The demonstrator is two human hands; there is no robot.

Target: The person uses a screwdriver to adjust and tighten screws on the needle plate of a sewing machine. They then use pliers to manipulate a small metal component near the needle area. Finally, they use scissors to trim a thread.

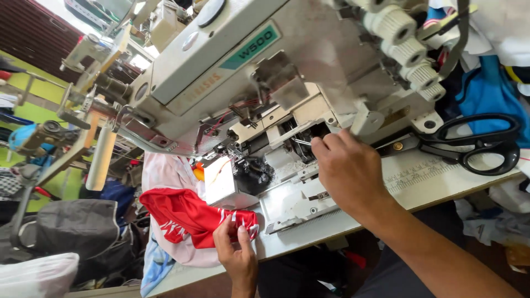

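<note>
A grey sewing machine (265, 83) stands on a pale table (419, 182). The right hand (348, 171) reaches into its open front, pinching a thin metal tool (301, 142). The left hand (238, 251) grips red cloth (187, 215) below the machine. Black scissors (475, 144) lie right of it; green wall (33, 110) behind.

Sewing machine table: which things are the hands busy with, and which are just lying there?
Busy with:
- sewing machine, right hand reaching into its open middle
- red cloth, pinched by left hand

Just lying there:
- black scissors
- blue cloth
- grey bag
</note>
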